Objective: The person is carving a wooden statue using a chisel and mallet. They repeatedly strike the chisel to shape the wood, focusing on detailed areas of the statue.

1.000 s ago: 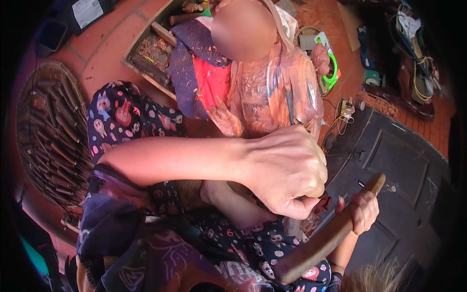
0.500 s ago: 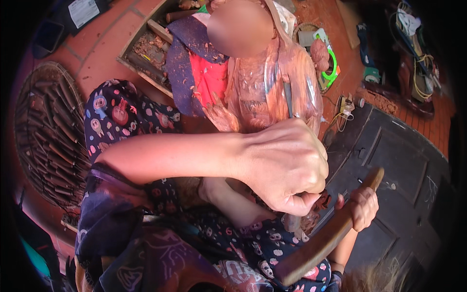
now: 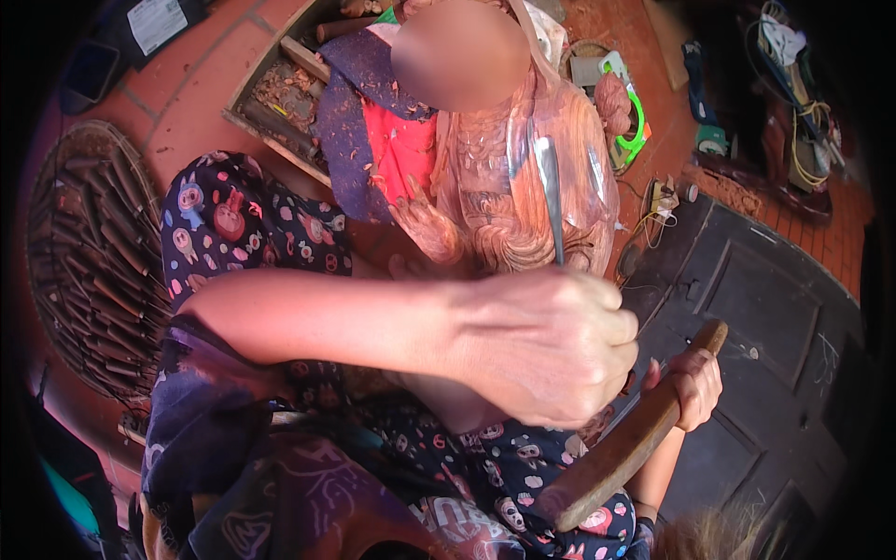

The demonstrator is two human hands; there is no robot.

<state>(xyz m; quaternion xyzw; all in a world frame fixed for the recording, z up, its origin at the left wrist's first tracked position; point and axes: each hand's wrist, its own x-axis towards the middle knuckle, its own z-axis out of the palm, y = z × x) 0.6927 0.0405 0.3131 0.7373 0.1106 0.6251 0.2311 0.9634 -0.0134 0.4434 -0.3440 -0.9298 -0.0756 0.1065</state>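
Observation:
My left hand [image 3: 551, 350] is closed in a fist around a chisel, its handle hidden inside the fingers. The chisel's slim metal blade [image 3: 552, 201] points away from me, over the front of a carved wooden figure [image 3: 490, 201]. Whether the blade's tip touches the wood, I cannot tell. On the right, my right hand [image 3: 695, 387] grips a long wooden mallet [image 3: 630, 453], shaped like a flat club. Its thick end slants down toward my lap, apart from the chisel. Carved folds and a carved wooden hand [image 3: 429, 229] show on the figure; its head is blurred.
A round basket [image 3: 93, 252] at the left holds many carving tools. A wooden tray [image 3: 252, 117] with shavings stands behind the dark and red cloth [image 3: 359, 140]. A dark panelled board [image 3: 756, 355] lies at the right. A green ring-shaped thing [image 3: 637, 131] sits beyond the figure.
My left hand has come slightly nearer to me, and more of the chisel blade shows, now catching the light. The mallet in my right hand has shifted only a little.

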